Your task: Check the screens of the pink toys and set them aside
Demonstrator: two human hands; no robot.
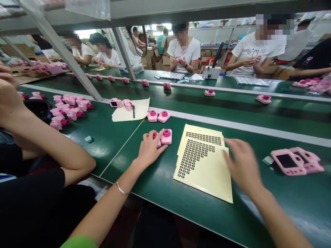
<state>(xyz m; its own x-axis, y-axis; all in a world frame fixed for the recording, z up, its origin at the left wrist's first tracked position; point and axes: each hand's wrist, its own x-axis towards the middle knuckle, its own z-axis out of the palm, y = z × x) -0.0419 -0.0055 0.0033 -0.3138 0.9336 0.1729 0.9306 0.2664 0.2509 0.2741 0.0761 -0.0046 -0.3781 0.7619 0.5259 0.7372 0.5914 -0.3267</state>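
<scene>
My left hand [151, 150] is closed over a pink toy camera [155, 135], its fingers partly hiding it. Right against that one is a second pink toy camera [167, 137], lens up, by my index finger and thumb. Just behind them sit two more pink toy cameras [163, 116]. Yellow sheets of small black square stickers [204, 172] lie overlapped between my hands; part of the front sheet is bare. At their right edge hovers my right hand [243, 165], blurred, fingers stretched out and apart from the thumb, with nothing visible in it.
Two pink cameras [288, 162] lie screen-up at right, beside a small green-white block [268, 160]. A co-worker's arm [51, 134] reaches in at left, near several pink cameras [69, 106]. Behind runs a green conveyor belt [186, 98] carrying spaced cameras. A slanted metal post [64, 51] stands left.
</scene>
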